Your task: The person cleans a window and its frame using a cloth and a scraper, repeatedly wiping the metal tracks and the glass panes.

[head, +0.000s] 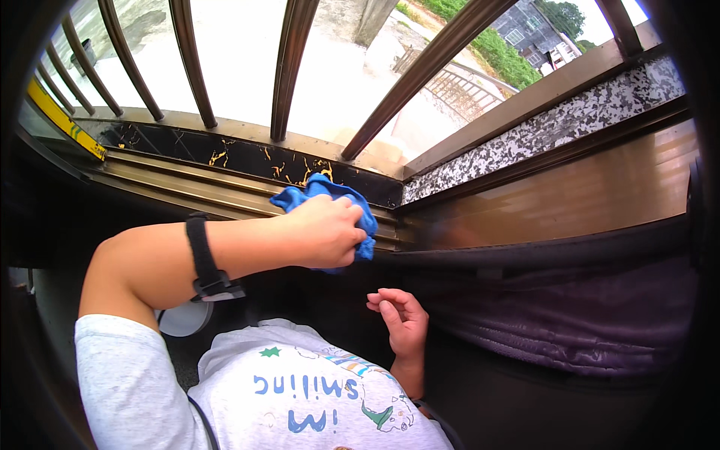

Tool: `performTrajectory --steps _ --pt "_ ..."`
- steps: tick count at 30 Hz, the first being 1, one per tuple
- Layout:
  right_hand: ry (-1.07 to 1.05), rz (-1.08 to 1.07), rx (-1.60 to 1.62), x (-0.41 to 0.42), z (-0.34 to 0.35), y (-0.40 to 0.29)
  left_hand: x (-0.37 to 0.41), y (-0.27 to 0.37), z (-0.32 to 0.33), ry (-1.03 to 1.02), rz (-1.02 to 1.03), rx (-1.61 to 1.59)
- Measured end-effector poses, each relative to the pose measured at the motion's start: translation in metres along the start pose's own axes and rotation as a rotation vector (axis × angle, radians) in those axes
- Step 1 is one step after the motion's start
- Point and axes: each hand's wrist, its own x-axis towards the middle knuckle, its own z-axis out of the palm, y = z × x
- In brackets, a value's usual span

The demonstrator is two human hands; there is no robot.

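Note:
My left hand (329, 233) grips a crumpled blue cloth (360, 208) and presses it onto the bronze-coloured metal window track (225, 185). Cloth and hand are near the track's right end, by the corner with the side frame, and cover part of the grooves. Behind the track runs a black sill strip with gold veining (185, 146); the cloth's upper edge overlaps it. My right hand (404, 320) hovers in front of my body, below the cloth. It holds nothing, its fingers loosely curled and the thumb apart from them.
Brown metal window bars (292, 67) rise beyond the sill. At the left stands a sliding pane's edge with a yellow strip (64, 121) bearing writing. Speckled stone (551, 129) and a glossy brown panel (562, 191) flank the right. Purple fabric (562, 315) hangs below; a white round container (188, 319) sits under my left arm.

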Motion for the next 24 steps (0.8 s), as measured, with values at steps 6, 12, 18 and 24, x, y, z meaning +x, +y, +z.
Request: performTrajectory --steps 6,12,18,24 --pt "-0.013 -0.015 0.025 0.005 -0.005 0.006 -0.078 -0.022 -0.049 -0.03 -0.209 0.037" --pt "-0.086 -0.022 0.075 0.015 -0.003 0.008 -0.175 -0.043 -0.089 -0.016 -0.609 0.158" --pt "-0.227 -0.022 0.062 0.017 -0.011 0.011 -0.261 -0.072 -0.138 -0.095 -1.034 0.609" --pt "-0.285 0.026 0.111 0.028 -0.012 0.025 -0.204 -0.04 -0.176 0.541 -0.984 0.398"
